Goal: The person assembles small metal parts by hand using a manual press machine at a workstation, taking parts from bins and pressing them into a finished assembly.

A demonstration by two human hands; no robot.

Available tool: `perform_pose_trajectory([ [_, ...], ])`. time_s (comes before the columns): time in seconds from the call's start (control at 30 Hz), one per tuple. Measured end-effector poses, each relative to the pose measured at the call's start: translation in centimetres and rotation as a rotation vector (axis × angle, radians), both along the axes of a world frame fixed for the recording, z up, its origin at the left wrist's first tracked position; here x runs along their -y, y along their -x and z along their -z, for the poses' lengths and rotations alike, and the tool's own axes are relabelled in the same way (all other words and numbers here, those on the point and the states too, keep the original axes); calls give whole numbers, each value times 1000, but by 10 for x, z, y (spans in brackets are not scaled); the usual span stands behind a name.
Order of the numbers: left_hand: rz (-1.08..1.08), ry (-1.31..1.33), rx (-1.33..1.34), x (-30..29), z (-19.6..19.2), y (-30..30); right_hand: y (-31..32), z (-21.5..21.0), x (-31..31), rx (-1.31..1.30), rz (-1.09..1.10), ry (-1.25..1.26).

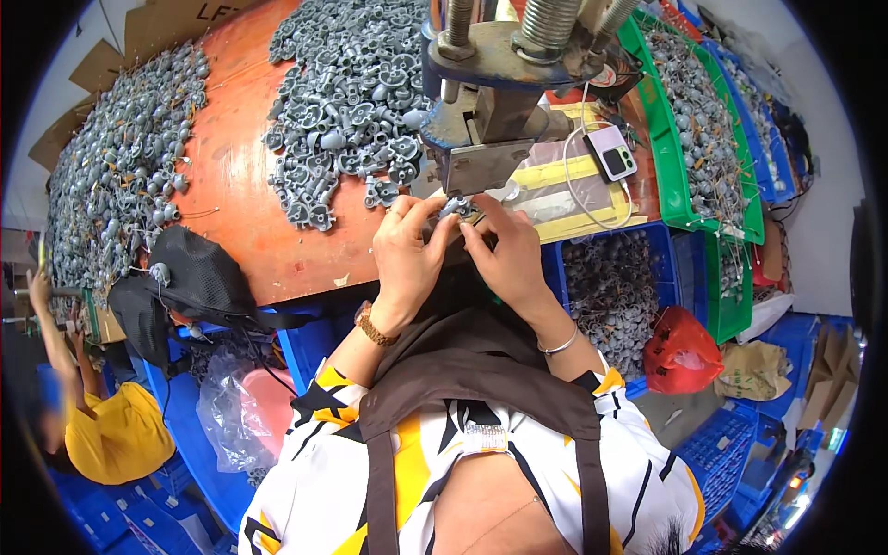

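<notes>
Between my fingertips sits a small grey plastic part (457, 207), right under the metal head of a bench press (486, 166). My left hand (409, 248) pinches it from the left, thumb and forefinger together. From the other side my right hand (507, 252) grips it with thumb and fingers. My fingers partly hide the part, so its exact shape is hard to make out. Just beyond my left hand, a large heap of similar grey plastic parts (342, 102) spreads over the orange-red tabletop (236, 139).
A phone-like device (610, 153) with a white cable lies right of the press. Green bins (661, 111) and a blue crate (555, 277) hold more parts. Another pile (120, 166) covers the far left, near a black mesh bag (199, 273). A person in yellow (120, 435) works at left.
</notes>
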State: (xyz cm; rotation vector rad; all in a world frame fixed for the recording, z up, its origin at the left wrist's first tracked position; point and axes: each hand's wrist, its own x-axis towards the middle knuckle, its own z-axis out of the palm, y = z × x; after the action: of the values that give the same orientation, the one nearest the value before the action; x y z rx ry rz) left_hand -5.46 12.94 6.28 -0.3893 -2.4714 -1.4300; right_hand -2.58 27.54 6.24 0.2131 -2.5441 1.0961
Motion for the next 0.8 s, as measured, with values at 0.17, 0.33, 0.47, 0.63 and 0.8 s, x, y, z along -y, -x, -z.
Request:
perform_pose_trajectory([
  [0.17,99,-115,36,-1,2,7,-4,-2,-4,42,12,14],
  [0.33,149,-57,100,3,-4,11,5,-19,-30,18,164,178],
  [0.47,33,-64,6,-1,0,4,56,-65,-66,-22,153,548],
  [0.63,-24,-35,28,-3,-1,-1,164,-89,-86,92,-208,985],
  [0.8,1,-6,28,-8,-1,-1,189,-159,-58,-146,-564,1081],
])
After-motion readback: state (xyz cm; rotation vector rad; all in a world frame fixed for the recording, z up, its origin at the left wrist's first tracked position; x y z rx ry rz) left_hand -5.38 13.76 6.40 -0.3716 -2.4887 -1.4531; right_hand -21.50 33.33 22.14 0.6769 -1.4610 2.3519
